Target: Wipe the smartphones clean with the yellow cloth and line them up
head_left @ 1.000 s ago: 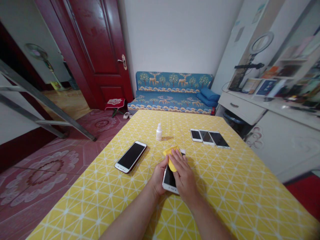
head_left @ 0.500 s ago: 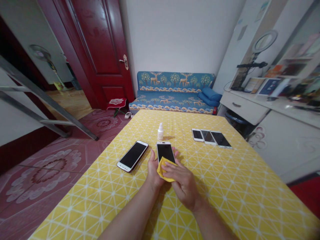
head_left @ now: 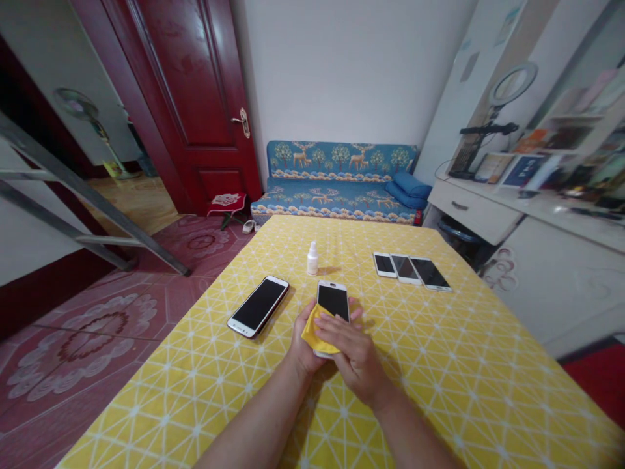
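A white smartphone [head_left: 334, 299] with a dark screen lies face up in my left hand [head_left: 303, 342], whose fingers wrap under it and show at its right edge. My right hand [head_left: 355, 352] presses a yellow cloth [head_left: 318, 329] against the lower part of the screen. The cloth covers that lower left area, and the phone's bottom edge peeks out below. Left of my hands, another smartphone [head_left: 258, 306] with a white front and dark case rests on the table. Just beyond the held phone stands a small white spray bottle [head_left: 312, 259], upright.
Three white phones [head_left: 407, 270] lie side by side toward the right of the table [head_left: 219, 391], which has a yellow patterned cover. Past the far edge is a blue sofa [head_left: 336, 192]. A white desk [head_left: 481, 212] stands at right, a metal ladder-like frame [head_left: 122, 225] at left.
The held phone has shifted slightly right and tilted in my left hand. My right hand and the cloth have moved a little left across its lower screen.
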`<control>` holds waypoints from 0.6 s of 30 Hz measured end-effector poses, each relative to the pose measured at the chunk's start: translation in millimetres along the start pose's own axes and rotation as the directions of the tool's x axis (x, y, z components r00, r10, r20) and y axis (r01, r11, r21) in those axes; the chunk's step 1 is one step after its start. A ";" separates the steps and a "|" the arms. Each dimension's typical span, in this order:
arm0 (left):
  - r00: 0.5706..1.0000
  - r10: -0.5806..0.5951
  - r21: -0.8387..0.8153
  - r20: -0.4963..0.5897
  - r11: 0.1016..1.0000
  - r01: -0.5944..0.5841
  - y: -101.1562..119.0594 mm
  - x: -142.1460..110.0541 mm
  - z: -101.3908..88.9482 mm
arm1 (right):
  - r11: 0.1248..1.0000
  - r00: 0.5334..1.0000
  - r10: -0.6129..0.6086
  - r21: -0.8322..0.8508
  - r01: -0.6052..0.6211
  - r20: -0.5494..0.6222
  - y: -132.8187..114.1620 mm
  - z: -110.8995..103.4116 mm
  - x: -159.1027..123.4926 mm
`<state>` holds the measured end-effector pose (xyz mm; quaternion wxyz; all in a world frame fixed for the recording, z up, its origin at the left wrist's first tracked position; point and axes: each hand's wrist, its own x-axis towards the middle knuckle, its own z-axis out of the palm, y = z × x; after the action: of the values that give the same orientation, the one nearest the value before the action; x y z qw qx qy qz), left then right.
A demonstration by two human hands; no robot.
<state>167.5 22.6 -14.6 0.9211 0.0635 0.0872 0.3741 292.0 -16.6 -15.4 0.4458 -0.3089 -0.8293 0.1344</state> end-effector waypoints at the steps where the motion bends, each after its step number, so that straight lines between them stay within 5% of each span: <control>1: 0.999 -0.036 -0.002 0.006 0.999 0.036 -1.7 -0.3 1.7 | 1.000 1.000 0.009 -0.025 -0.009 -0.012 2.1 0.7 0.4; 11: 0.999 -0.048 0.186 0.013 0.982 0.045 -12.2 5.4 10.6 | 0.980 0.978 0.021 -0.188 -0.062 -0.210 18.3 -5.8 -0.8; 18: 0.989 -0.123 0.273 -0.082 0.952 0.141 -14.1 2.2 4.4 | 0.945 0.933 0.153 -0.227 -0.235 -0.327 23.3 -13.8 -3.8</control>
<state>179.6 13.9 -13.1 0.9227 0.1739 0.1725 0.2977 314.1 -1.7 -21.6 0.5078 -0.4634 -0.7260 0.0178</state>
